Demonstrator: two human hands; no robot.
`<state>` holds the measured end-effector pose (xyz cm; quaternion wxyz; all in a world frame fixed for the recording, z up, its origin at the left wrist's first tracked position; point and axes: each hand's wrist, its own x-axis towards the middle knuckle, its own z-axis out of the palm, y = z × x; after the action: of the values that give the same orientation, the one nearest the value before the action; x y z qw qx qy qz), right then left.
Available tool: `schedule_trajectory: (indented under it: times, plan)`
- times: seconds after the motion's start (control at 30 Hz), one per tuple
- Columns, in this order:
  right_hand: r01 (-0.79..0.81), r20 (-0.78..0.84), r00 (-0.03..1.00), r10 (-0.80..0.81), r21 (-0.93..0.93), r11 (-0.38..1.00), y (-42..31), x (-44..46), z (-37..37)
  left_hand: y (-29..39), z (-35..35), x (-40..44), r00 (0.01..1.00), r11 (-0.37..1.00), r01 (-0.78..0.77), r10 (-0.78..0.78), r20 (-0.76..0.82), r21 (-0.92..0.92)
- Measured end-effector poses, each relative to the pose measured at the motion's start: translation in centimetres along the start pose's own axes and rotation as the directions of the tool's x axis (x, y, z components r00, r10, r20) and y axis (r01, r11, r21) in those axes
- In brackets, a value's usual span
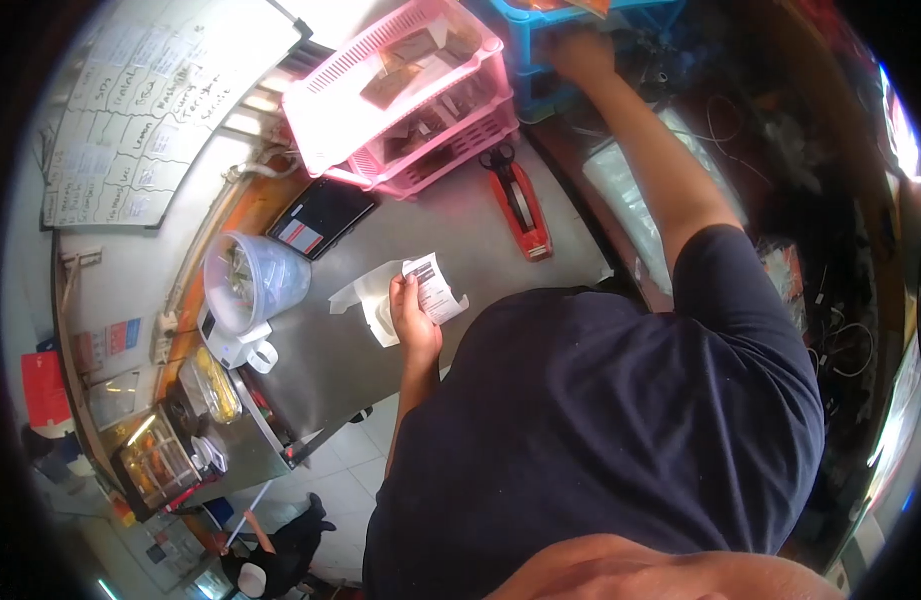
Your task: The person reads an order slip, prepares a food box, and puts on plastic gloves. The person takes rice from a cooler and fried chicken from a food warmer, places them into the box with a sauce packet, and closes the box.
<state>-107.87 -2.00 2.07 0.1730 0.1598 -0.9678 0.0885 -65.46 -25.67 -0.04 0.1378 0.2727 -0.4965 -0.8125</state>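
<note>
My left hand (413, 320) is closed around a printed receipt (433, 284), with the thumb across its lower edge. A second pale, curled slip of paper (379, 312) is by the same hand, over the metal counter (361, 360); I cannot tell if it is joined to the receipt. My right arm stretches up to a blue plastic basket (521, 40). There my right hand (583, 55) is at the basket's open front, its fingers in shadow and hidden. Orange-coloured packets (561, 4) show at the top of that basket.
Stacked pink baskets (326, 125) with packets stand at the back. Nearby are a red stapler-like tool (521, 215), a tablet (323, 218), a clear tub (256, 282) and plastic sheets (621, 180). Loose cables lie at right. Another person (286, 550) is at lower left.
</note>
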Motion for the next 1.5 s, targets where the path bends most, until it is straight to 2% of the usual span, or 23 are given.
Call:
schedule_trajectory:
  times: [0.2, 0.4, 0.47, 0.5, 0.6, 0.67, 0.7, 0.8, 0.87, 0.9, 0.93, 1.0, 1.2, 1.4, 1.5]
  plan:
    - [0.142, -0.225, 0.964, -0.139, -0.003, 0.99, 3.2, 3.6, 6.3, 0.0, -0.3, 0.0, 0.991, 0.999, -0.037, 0.037, -0.125, 0.005]
    - [0.173, -0.262, 0.964, -0.056, 0.448, 0.877, 6.4, 4.2, 6.9, -0.1, -1.9, -0.4, 0.976, 0.998, -0.043, 0.05, -0.211, 0.037]
    - [-0.101, -0.057, 0.987, 0.15, 0.507, 0.856, 5.6, 1.7, 3.3, -0.3, -2.3, -0.5, 0.979, 1.0, -0.024, 0.025, -0.203, 0.007]
    - [-0.244, 0.052, 0.966, 0.254, 0.511, 0.824, 4.9, -0.1, 0.8, -0.3, -2.6, -0.5, 0.982, 1.0, -0.011, 0.014, -0.19, 0.016]
    - [-0.324, 0.165, 0.941, 0.294, 0.683, 0.654, 3.7, -2.7, -3.4, -0.6, -2.4, 0.1, 0.987, 1.0, 0.016, -0.015, -0.158, 0.004]
    - [-0.178, 0.057, 0.972, 0.228, 0.812, 0.556, 2.8, -5.0, -4.5, -0.7, -2.0, 1.0, 0.987, 0.999, 0.034, -0.038, -0.156, -0.027]
    - [-0.099, -0.002, 0.98, 0.198, 0.862, 0.496, 2.1, -6.2, -5.2, -0.1, -1.2, 1.2, 0.989, 1.0, 0.018, -0.019, -0.145, -0.004]
    - [0.03, -0.033, 0.998, 0.047, 0.998, 0.064, -0.2, -10.0, -8.8, 1.4, 0.3, 1.8, 0.995, 0.999, -0.031, 0.034, -0.089, 0.033]
    - [-0.079, 0.083, 0.997, 0.001, 0.951, -0.299, -0.9, -12.9, -9.5, 1.8, -0.4, 2.0, 0.998, 0.998, -0.056, 0.057, -0.025, 0.016]
    - [-0.164, 0.106, 0.985, -0.134, 0.812, -0.561, -1.4, -13.9, -10.4, 2.0, -0.3, 2.0, 0.998, 0.999, -0.051, 0.051, -0.029, -0.006]
    - [-0.208, 0.181, 0.978, -0.107, 0.757, -0.62, -2.6, -14.8, -11.1, 1.6, -0.8, 2.2, 0.997, 0.996, -0.072, 0.073, 0.023, -0.053]
    - [-0.242, 0.17, 0.97, -0.172, 0.674, -0.698, -4.9, -16.2, -12.6, 1.7, -0.4, 2.2, 0.998, 0.994, -0.067, 0.066, -0.011, -0.091]
    - [-0.428, 0.227, 0.902, -0.368, 0.586, -0.688, -9.0, -17.3, -12.4, 1.4, -1.7, 1.2, 0.997, 0.987, -0.073, 0.067, -0.045, -0.142]
    - [-0.546, 0.255, 0.836, -0.486, 0.476, -0.689, -13.4, -17.9, -11.5, 1.2, -6.2, -1.6, 0.968, 0.966, -0.175, 0.134, -0.212, -0.189]
    - [-0.633, 0.343, 0.774, -0.533, 0.457, -0.625, -15.9, -18.7, -11.3, 1.7, -9.1, -3.3, 0.943, 0.957, -0.227, 0.17, -0.286, -0.181]
